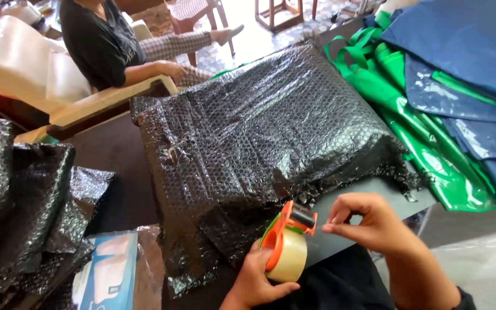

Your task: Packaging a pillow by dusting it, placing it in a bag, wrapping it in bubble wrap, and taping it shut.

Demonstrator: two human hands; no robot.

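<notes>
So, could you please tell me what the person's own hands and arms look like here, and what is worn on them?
Both hands are bare: no gloves, rings or watch show on the left hand or the right hand. The forearms are uncovered too; only at the right arm's lower edge does a bit of dark sleeve appear.

1. A dark, flat-topped table (116,155) carries everything.
2. A large parcel wrapped in black bubble wrap (259,138) lies across its middle.
3. Loose crumpled sheets of black bubble wrap (24,195) sit at the left end.
4. Just beside them lies a blue and white box in clear plastic (107,272).
5. Glossy green and navy bags (449,97) are stacked at the right.
</notes>
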